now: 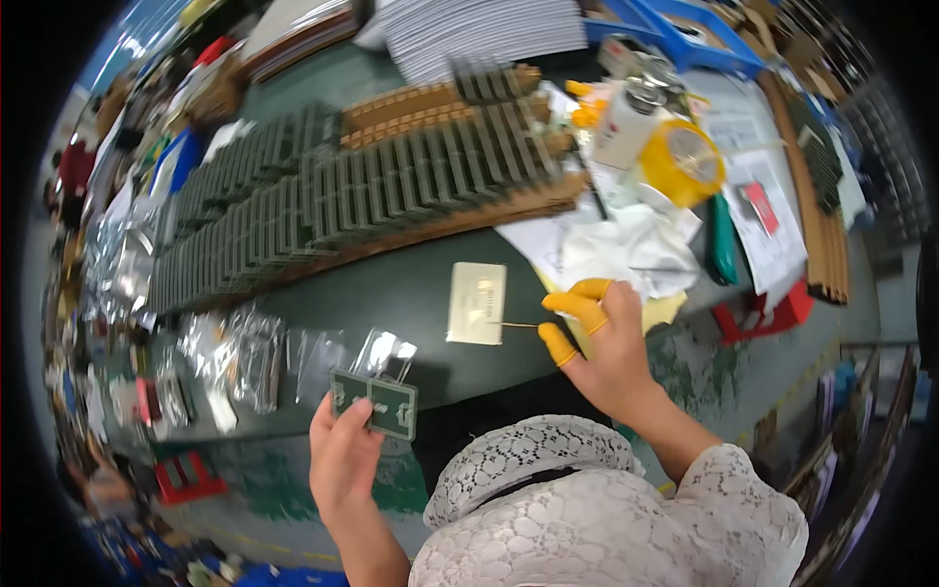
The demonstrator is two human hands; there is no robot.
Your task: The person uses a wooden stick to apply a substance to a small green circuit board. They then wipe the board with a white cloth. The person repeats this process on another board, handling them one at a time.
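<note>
Near the table's front edge my left hand (347, 450) is closed on a dark green rectangular plate (396, 406) with pale markings, thumb on its face. My right hand (608, 338) wears yellow finger cots on several fingers and pinches a thin tan stick (520, 325). The stick points left, its far end at the right edge of a cream rectangular block (477, 301) lying on the green table. Whether the stick touches the block I cannot tell. Beyond both hands, many dark green plates (342, 205) stand on edge in rows in brown slotted holders (401, 112).
Clear plastic bags (235, 357) lie at the left front. To the right are a crumpled white cloth (631, 249), a yellow tape roll (665, 166), a white bottle (626, 127), a green-handled tool (721, 240) and papers. A paper stack (479, 39) and blue tray (675, 34) stand behind.
</note>
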